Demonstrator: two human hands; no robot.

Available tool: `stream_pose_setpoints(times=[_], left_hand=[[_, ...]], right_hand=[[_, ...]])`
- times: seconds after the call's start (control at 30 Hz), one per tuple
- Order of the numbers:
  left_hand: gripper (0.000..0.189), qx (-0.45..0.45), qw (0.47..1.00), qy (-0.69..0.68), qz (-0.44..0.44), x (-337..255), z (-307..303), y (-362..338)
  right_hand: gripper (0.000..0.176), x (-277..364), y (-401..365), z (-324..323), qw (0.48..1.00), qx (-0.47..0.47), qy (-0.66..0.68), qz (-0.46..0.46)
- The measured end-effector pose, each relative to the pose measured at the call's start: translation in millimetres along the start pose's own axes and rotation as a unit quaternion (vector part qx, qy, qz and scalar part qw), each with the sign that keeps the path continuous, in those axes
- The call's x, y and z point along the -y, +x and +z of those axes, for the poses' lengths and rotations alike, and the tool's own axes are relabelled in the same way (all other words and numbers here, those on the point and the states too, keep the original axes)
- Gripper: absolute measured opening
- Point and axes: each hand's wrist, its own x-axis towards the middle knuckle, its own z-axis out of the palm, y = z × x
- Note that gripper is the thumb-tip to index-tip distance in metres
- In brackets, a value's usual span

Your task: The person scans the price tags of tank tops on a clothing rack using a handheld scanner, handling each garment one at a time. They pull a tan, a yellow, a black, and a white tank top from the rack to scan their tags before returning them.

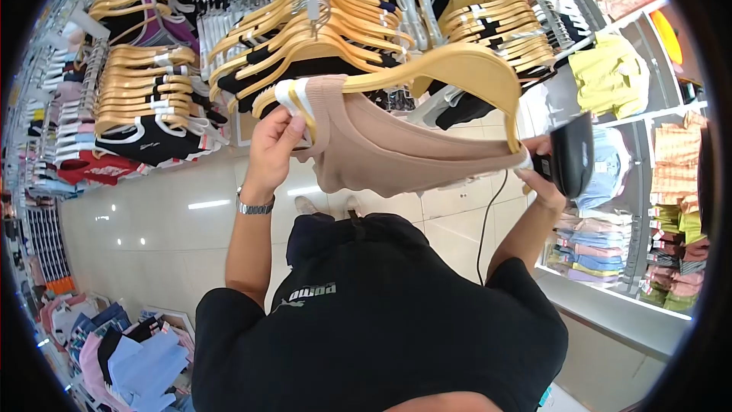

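A beige ribbed tank top (pixel 381 145) hangs on a pale wooden hanger (pixel 450 65) in front of my body. My left hand (pixel 276 143) pinches the top's shoulder strap, by a white and yellow tag (pixel 293 101) near one end of the hanger. At the hanger's other end, my right hand (pixel 543 172) grips a black handheld scanner (pixel 572 156), its fingers also at the strap's white edge. A thin black cable (pixel 486 225) hangs below the top near my right forearm.
Racks of tops on wooden hangers (pixel 145 91) stand ahead and to the left. Shelves on the right hold folded clothes (pixel 598 240) and a yellow top (pixel 610 72). Piled garments (pixel 145 366) lie at the lower left. Pale tile floor (pixel 175 214) shows around my feet.
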Motion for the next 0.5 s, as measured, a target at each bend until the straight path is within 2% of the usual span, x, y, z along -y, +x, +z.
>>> stream_pose_setpoints(times=[0.13, 0.17, 0.23, 0.27, 0.37, 0.5], left_hand=[[0.041, -0.029, 0.992, -0.121, 0.009, 21, -26, -21], [0.043, -0.042, 0.986, -0.164, 0.013, 24, -30, -24], [0.043, -0.071, 0.978, -0.197, 0.022, 27, -35, -29], [0.044, -0.085, 0.973, -0.213, 0.027, 28, -36, -31], [0.044, -0.148, 0.987, -0.056, 0.024, 32, -37, -30], [0.037, -0.205, 0.979, -0.011, 0.004, 40, -46, -28]], right_hand=[[0.048, -21, 33, 42, 0.996, 0.076, 0.054, 0.016], [0.046, -25, 41, 50, 0.994, 0.088, 0.047, 0.053], [0.042, -33, 56, 72, 0.991, 0.096, 0.046, 0.079], [0.038, -33, 62, 84, 0.988, 0.084, 0.087, 0.093], [0.038, -56, 81, 98, 0.989, 0.11, 0.054, 0.085], [0.046, -69, 96, 111, 0.988, 0.116, 0.059, 0.082]])
